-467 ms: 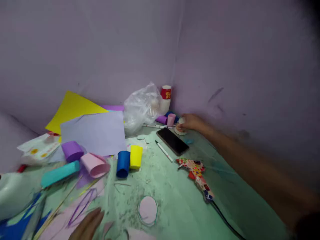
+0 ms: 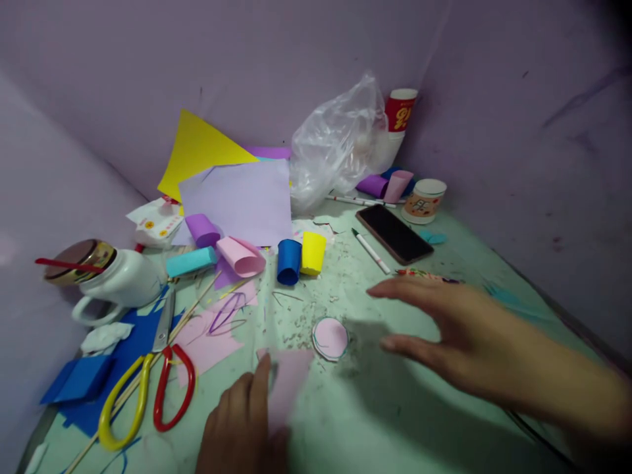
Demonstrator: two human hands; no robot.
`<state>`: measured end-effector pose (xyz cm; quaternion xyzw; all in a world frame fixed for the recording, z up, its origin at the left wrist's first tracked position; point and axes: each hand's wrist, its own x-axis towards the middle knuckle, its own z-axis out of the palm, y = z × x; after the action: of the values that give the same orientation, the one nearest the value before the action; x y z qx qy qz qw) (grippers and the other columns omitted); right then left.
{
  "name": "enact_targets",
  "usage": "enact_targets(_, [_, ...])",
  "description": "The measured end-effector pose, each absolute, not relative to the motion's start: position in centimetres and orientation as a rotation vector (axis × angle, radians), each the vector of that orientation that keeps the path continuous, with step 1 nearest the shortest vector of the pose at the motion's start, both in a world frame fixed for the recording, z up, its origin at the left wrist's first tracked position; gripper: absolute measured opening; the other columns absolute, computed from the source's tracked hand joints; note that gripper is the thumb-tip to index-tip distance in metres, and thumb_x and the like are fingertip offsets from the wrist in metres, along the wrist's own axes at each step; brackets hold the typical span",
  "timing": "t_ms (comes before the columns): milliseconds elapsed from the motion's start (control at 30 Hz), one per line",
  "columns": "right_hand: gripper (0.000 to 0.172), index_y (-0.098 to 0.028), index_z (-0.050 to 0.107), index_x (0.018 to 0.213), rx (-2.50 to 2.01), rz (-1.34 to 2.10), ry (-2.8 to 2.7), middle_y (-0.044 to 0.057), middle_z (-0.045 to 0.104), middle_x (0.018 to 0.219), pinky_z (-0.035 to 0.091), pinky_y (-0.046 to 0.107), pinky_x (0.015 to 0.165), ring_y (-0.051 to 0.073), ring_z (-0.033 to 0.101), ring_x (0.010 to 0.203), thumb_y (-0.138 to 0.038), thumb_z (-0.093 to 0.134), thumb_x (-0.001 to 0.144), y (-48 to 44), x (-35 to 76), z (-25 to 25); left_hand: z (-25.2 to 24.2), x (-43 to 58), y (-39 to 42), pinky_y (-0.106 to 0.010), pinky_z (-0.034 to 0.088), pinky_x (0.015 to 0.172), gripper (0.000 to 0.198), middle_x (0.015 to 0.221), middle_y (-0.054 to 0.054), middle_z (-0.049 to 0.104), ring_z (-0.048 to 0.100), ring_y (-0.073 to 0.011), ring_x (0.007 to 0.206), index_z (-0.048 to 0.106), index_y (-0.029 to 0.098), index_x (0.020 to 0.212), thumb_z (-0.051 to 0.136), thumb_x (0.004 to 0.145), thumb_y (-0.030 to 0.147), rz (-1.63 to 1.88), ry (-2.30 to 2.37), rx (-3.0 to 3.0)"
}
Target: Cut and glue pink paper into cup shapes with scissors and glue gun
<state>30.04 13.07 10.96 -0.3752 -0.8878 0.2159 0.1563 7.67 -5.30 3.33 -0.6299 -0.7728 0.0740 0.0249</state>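
Note:
My right hand (image 2: 444, 329) hovers over the green tabletop (image 2: 375, 408) with its fingers stretched out and apart, holding nothing. It is just right of a small pink paper circle (image 2: 330, 338). My left hand (image 2: 241, 421) rests at the bottom edge with its thumb pressed on a pink paper piece (image 2: 289, 382). Its other fingers are out of sight. Behind my right hand lies a patterned paper shape (image 2: 424, 275), partly hidden.
Two pairs of scissors (image 2: 148, 375) lie at the left on blue paper. Blue (image 2: 289, 261), yellow (image 2: 313, 253) and pink (image 2: 241, 255) paper rolls stand mid-table. A phone (image 2: 394, 233), pen (image 2: 371, 251), paper cup (image 2: 423, 200), plastic bag (image 2: 340, 145) and white jar (image 2: 116, 276) are around.
My right hand has come back from the cup at the far corner to above the table near the pink circle. The view has swung down and left. My left hand sits on the pink paper.

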Motion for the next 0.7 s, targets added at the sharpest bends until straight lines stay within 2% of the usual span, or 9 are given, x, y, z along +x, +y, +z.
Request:
enact_targets(100, [0.044, -0.022, 0.061, 0.121, -1.148, 0.766, -2.630, 0.009, 0.068, 0.121, 0.053, 0.048, 0.087, 0.031, 0.066, 0.105, -0.036, 0.067, 0.080, 11.5, 28.7, 8.7, 3.4, 4.8, -4.5, -0.046, 0.050, 0.089, 0.053, 0.117, -0.023, 0.058, 0.060, -0.0324, 0.103, 0.039, 0.005, 0.134, 0.048, 0.085, 0.022, -0.048, -2.293, -1.823])
enact_targets(200, [0.049, -0.016, 0.058, 0.126, -1.258, 0.859, -2.665, 0.013, 0.065, 0.124, 0.052, 0.049, 0.090, 0.031, 0.064, 0.106, -0.028, 0.067, 0.080, 11.4, 27.2, 7.8, 3.8, 0.9, -3.5, -0.053, 0.049, 0.088, 0.064, 0.124, -0.029, 0.050, 0.052, -0.0427, 0.112, 0.037, -0.001, 0.132, 0.049, 0.084, 0.040, -0.079, -2.244, -1.752])
enact_targets(300, [0.050, -0.013, 0.057, 0.127, -1.328, 0.880, -2.686, 0.015, 0.066, 0.117, 0.051, 0.048, 0.087, 0.032, 0.064, 0.103, -0.028, 0.068, 0.080, 11.5, 25.7, 7.6, 4.4, -1.1, -2.7, -0.056, 0.048, 0.090, 0.073, 0.130, -0.030, 0.045, 0.048, -0.0460, 0.118, 0.036, 0.000, 0.135, 0.049, 0.083, 0.050, -0.123, -2.309, -1.734])
enact_targets(367, [0.051, -0.014, 0.060, 0.123, -1.373, 0.869, -2.696, 0.016, 0.067, 0.112, 0.051, 0.047, 0.083, 0.034, 0.064, 0.101, -0.033, 0.071, 0.077, 11.3, 24.9, 7.4, 4.8, -0.9, -2.3, -0.057, 0.048, 0.089, 0.072, 0.127, -0.030, 0.047, 0.050, -0.0458, 0.115, 0.039, 0.001, 0.134, 0.050, 0.083, 0.050, -0.195, -2.267, -1.751])
enact_targets(467, [0.054, -0.016, 0.063, 0.116, -1.405, 0.818, -2.701, 0.015, 0.064, 0.111, 0.051, 0.047, 0.080, 0.035, 0.061, 0.102, -0.039, 0.078, 0.069, 11.0, 23.9, 6.6, 5.3, 1.2, -1.8, -0.056, 0.049, 0.088, 0.054, 0.119, -0.028, 0.055, 0.054, -0.0430, 0.111, 0.050, 0.001, 0.123, 0.052, 0.085, 0.039, -0.361, -2.084, -1.815])
enact_targets(567, [0.055, -0.016, 0.064, 0.112, -1.408, 0.779, -2.712, 0.014, 0.063, 0.111, 0.050, 0.046, 0.080, 0.035, 0.059, 0.103, -0.036, 0.082, 0.064, 10.8, 23.5, 5.7, 5.5, 3.3, -1.5, -0.049, 0.051, 0.085, 0.030, 0.105, -0.020, 0.065, 0.061, -0.0336, 0.100, 0.057, 0.008, 0.111, 0.052, 0.086, 0.025, -0.550, -1.955, -1.875])
enact_targets(700, [0.049, -0.016, 0.064, 0.108, -1.403, 0.801, -2.693, 0.012, 0.063, 0.109, 0.049, 0.043, 0.078, 0.033, 0.060, 0.100, -0.030, 0.081, 0.064, 11.0, 23.4, 5.0, 6.1, 3.0, -1.3, -0.042, 0.053, 0.078, 0.024, 0.098, -0.014, 0.071, 0.067, -0.0278, 0.089, 0.061, 0.013, 0.105, 0.050, 0.088, 0.026, -0.582, -2.044, -1.876])
